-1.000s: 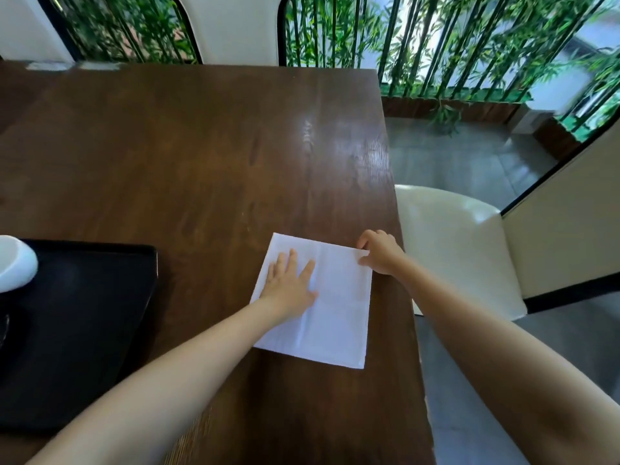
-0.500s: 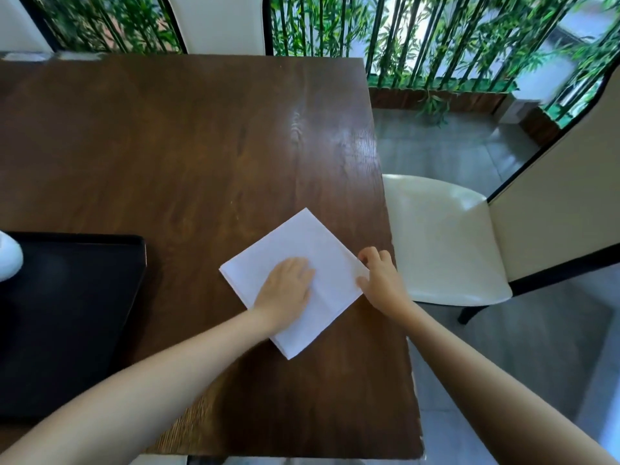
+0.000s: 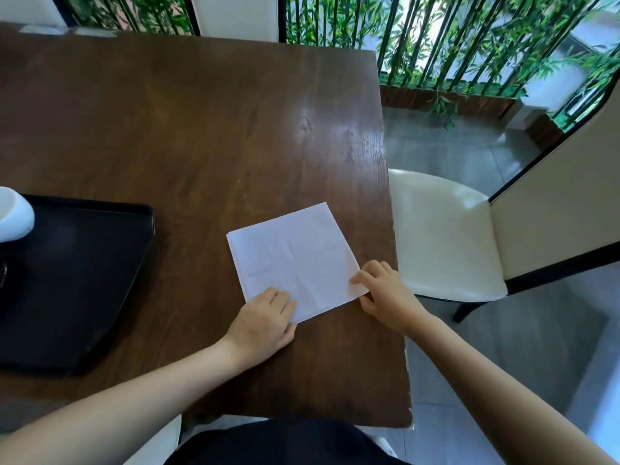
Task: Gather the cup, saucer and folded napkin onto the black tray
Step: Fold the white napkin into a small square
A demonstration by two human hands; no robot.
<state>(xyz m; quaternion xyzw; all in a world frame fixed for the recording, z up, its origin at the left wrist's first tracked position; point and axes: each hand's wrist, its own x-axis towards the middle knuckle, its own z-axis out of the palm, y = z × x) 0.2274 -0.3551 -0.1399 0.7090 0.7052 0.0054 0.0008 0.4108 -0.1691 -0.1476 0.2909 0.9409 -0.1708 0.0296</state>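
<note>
A white folded napkin (image 3: 295,260) lies flat on the dark wooden table (image 3: 201,135), near its right edge. My left hand (image 3: 263,322) rests on the napkin's near left corner, fingers curled over the edge. My right hand (image 3: 385,293) pinches the near right corner between thumb and fingers. The black tray (image 3: 73,283) sits at the left of the table, apart from the napkin. A white cup (image 3: 13,214) shows at the tray's far left edge, cut off by the frame. No saucer is visible.
A cream chair (image 3: 446,236) stands right beside the table's right edge. Another chair back (image 3: 235,15) is at the far side. Bamboo plants behind black bars (image 3: 469,38) line the back. The table's near edge is close to my body.
The napkin has turned on the table and now lies with its near edge toward me. My left hand slid from the napkin's middle to its near left corner; my right hand stays at the right corner.
</note>
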